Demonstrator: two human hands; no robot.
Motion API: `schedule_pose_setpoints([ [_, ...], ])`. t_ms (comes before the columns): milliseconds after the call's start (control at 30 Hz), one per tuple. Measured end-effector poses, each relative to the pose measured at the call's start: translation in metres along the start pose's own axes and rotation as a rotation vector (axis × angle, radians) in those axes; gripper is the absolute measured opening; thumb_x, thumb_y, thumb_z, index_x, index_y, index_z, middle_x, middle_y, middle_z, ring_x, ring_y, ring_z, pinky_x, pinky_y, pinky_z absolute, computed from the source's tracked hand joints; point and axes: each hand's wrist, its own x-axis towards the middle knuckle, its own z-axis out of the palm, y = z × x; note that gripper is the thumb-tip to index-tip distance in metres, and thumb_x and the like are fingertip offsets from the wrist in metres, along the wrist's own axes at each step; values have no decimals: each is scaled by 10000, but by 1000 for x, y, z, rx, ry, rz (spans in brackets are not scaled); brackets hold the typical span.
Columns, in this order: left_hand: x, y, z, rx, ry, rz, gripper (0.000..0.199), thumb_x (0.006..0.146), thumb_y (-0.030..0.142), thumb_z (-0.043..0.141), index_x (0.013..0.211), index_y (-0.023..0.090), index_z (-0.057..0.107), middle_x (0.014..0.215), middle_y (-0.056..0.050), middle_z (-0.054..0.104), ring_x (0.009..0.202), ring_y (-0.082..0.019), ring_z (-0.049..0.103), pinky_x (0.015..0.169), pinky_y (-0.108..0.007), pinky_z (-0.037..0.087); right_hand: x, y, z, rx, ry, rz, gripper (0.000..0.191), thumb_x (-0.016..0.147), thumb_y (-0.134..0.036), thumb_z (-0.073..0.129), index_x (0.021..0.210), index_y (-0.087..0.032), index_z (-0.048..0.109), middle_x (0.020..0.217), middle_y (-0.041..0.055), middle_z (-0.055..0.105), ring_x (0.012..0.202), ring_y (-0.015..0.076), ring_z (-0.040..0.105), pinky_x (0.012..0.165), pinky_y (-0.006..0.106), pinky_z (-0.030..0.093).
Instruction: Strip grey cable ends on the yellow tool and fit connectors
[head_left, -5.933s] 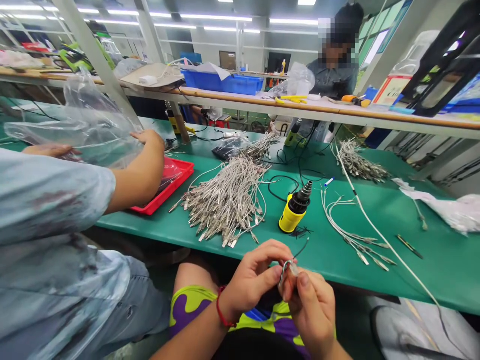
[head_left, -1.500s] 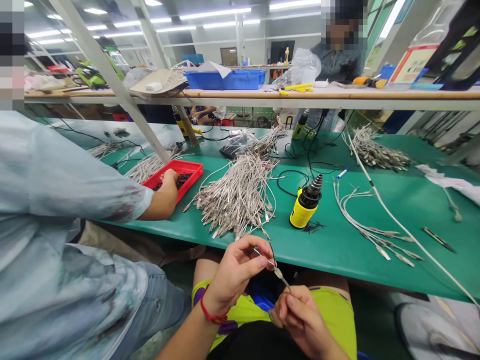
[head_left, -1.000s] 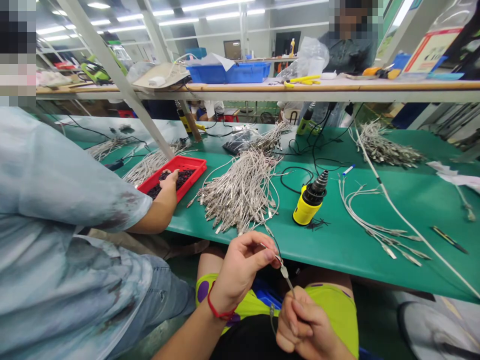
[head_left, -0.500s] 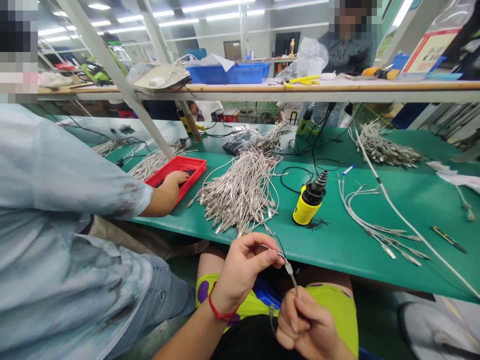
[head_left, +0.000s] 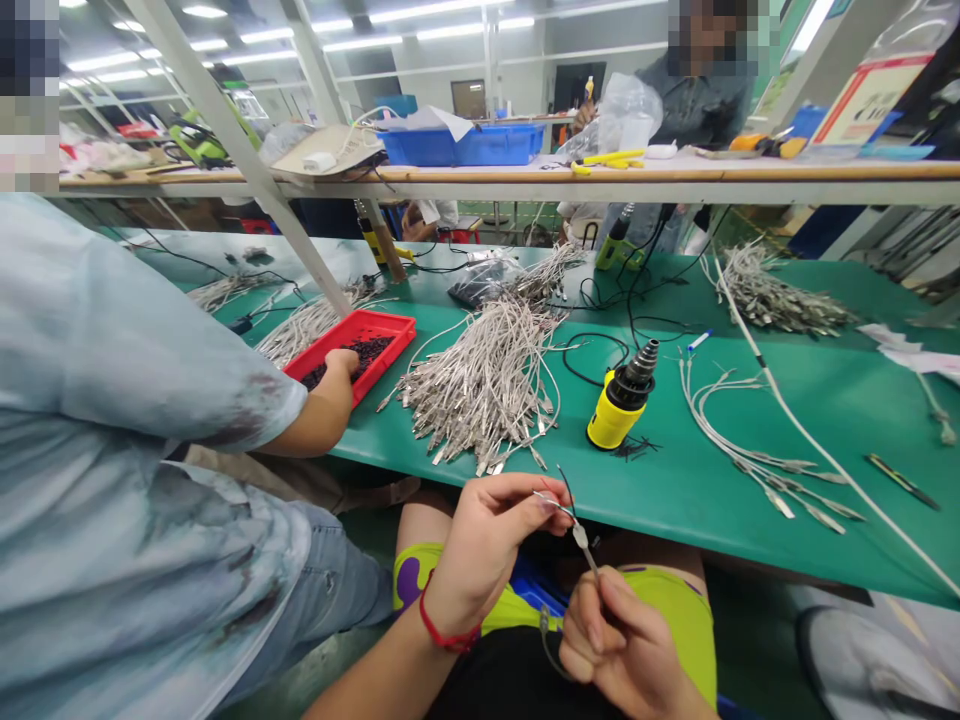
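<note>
Thin wires at one end of a grey cable (head_left: 580, 537) are pinched between the thumb and fingers of my left hand (head_left: 495, 540), which has a red band on its wrist. Just below the cable's pale connector, my right hand (head_left: 622, 635) is closed around the same cable. Another connector (head_left: 544, 618) of a cable hangs left of my right hand. Both hands are over my lap, in front of the green table (head_left: 675, 490). A large pile of grey cables (head_left: 480, 385) lies on the table beyond them.
A yellow heat gun (head_left: 619, 405) stands nozzle up, beside small black tubes (head_left: 636, 449). Several loose cables (head_left: 750, 462) and a cutter (head_left: 902, 482) lie right. At left, a person's hand (head_left: 330, 385) reaches into a red tray (head_left: 405, 328) of black pieces. A shelf (head_left: 525, 184) crosses above.
The wire ends above my left fingers show more spread apart. My right hand has shifted slightly up the cable. The other person's hand has moved toward the near side of the red tray.
</note>
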Motion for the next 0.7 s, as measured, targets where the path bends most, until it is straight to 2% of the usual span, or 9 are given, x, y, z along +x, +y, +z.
schedule_pose_setpoints([
  [67,-1,-2,0,-8,3,-2,161,760,242,871,862,128,819,813,-77,783,677,-149,712,703,-268,604,0,1,-1,-69,32,-28,420,936,-467,636,667,-155,713,489,-90,191,458,82,199,487,252,280],
  [133,-2,-5,-1,0,6,-13,196,790,254,850,940,134,811,844,-83,788,748,-169,732,747,-278,605,-2,0,-2,-249,107,-108,433,923,-506,644,670,-161,713,491,-69,274,477,91,251,509,260,301],
  [200,-4,-9,-2,23,-5,-21,233,839,270,806,1028,133,796,887,-99,795,823,-198,747,801,-305,606,-5,-4,-2,-575,232,-219,414,917,-512,656,701,-167,734,538,-8,469,525,117,392,549,269,352],
  [267,-7,-13,-4,42,-29,-15,240,889,278,742,1066,123,786,924,-120,799,868,-228,755,850,-346,603,-9,-8,-1,-958,362,-314,357,930,-476,656,759,-183,767,679,58,657,636,164,554,612,277,415],
  [367,-10,-19,-7,36,-43,15,253,924,277,667,1081,117,783,964,-141,802,918,-270,762,912,-405,591,-14,-14,3,-1314,473,-399,312,956,-437,623,806,-218,785,762,65,741,713,204,653,647,273,468],
  [467,-10,-23,-9,56,-52,22,260,910,283,692,1099,126,775,973,-139,800,935,-280,759,925,-420,584,-14,-14,8,-1415,496,-451,308,966,-424,603,810,-233,787,743,55,748,674,209,676,618,269,496],
  [700,-6,-24,-7,118,-18,-15,249,939,340,703,1035,122,774,881,-100,787,831,-226,758,843,-363,604,-12,-9,12,-1493,464,-545,240,962,-357,621,829,-254,792,769,41,775,650,194,703,643,253,532],
])
